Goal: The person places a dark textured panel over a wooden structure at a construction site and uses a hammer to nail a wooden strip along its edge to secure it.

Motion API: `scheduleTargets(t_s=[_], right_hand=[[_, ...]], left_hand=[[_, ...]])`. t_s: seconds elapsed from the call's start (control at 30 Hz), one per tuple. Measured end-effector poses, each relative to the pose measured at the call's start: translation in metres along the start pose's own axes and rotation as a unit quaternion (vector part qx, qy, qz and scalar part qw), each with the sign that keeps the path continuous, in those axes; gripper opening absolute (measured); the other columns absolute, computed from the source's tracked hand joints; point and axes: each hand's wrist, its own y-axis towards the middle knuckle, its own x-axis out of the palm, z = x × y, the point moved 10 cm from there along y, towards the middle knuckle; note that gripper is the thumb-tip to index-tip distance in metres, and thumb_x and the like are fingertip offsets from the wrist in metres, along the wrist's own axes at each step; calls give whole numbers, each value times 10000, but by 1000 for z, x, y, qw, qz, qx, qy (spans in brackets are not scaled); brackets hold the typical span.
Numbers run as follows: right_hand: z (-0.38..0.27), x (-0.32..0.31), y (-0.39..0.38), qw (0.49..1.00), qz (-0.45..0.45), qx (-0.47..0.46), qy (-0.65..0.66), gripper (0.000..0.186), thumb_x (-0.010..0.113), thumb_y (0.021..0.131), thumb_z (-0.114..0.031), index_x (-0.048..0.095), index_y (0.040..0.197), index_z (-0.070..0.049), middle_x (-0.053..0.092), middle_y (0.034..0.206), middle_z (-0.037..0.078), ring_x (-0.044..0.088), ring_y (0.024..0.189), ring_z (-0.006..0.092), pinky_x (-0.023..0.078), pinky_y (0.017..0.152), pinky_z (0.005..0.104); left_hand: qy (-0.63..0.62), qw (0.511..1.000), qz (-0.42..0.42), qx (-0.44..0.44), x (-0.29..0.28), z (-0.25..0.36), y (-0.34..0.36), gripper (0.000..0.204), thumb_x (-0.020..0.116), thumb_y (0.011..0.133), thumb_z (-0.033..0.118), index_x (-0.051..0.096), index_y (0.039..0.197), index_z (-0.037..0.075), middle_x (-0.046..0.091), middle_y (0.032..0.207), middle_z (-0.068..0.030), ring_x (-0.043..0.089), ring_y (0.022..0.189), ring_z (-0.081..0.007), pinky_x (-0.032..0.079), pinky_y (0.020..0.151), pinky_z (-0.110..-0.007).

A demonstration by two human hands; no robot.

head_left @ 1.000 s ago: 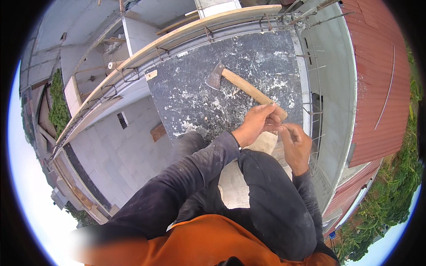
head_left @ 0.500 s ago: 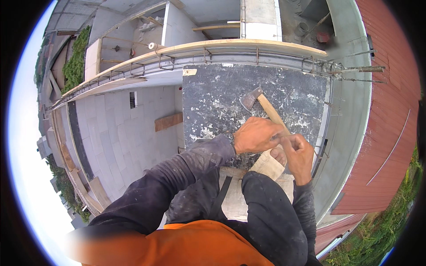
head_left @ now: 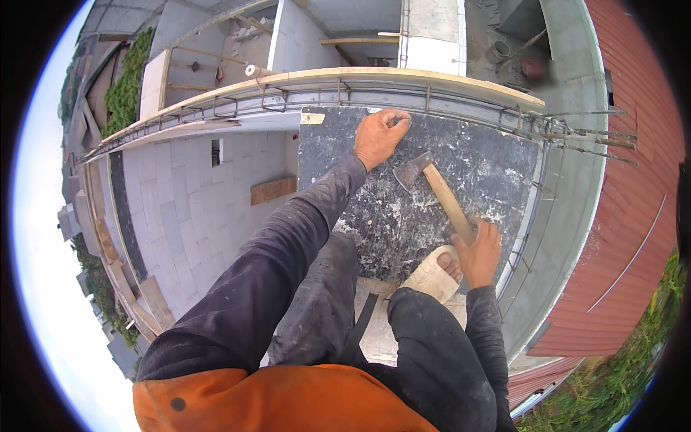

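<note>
A hatchet (head_left: 448,194) lies on the dark, white-scuffed board, its rusty metal head (head_left: 412,173) pointing away and left, its pale wooden handle slanting toward me. My right hand (head_left: 481,253) is at the near end of that handle, thumb on one side and fingers on the other. Over the far edge of the board, my left hand (head_left: 380,135) is closed in a pinch; whatever sits between thumb and finger is too small to make out. The board (head_left: 374,237) spreads beneath both hands. My sandalled foot (head_left: 435,273) rests at its near right edge.
A rebar cage (head_left: 345,93) runs along the wall top past the board, beside a long timber strip (head_left: 432,78). Bare bar ends (head_left: 597,137) jut out at right. Left of the board is a drop beside a block wall (head_left: 187,216). A red metal roof (head_left: 612,237) slopes at right.
My hands have parted. The left has moved forward to the board's far edge, still pinched; the right has come down onto the end of the hatchet handle.
</note>
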Motion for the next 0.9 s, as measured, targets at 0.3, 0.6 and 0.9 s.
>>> scheduleTargets(t_s=[0.3,0.6,0.9], right_hand=[[-24,13,-11,960,-111,113,232,363,707,884,-164,595,1206,-41,623,849,106,651,696,253,535,681,403],[-80,28,-2,885,-175,103,420,450,576,1043,-360,566,1341,-24,591,829,46,580,685,116,489,613,316],[-136,21,37,969,-128,-15,209,519,560,1065,-507,560,1278,-34,709,918,197,725,822,357,540,733,458]], left_hand=[[-6,999,51,-5,-51,-49,17,223,702,979,209,766,1122,50,732,826,-21,608,735,-71,507,700,-269],[95,990,90,55,-45,-35,2,244,669,991,282,802,1125,128,786,1116,-90,754,985,-296,584,846,-368],[119,984,115,72,-46,-31,-4,243,695,978,299,798,1125,135,781,1122,-92,748,998,-316,590,853,-389]])
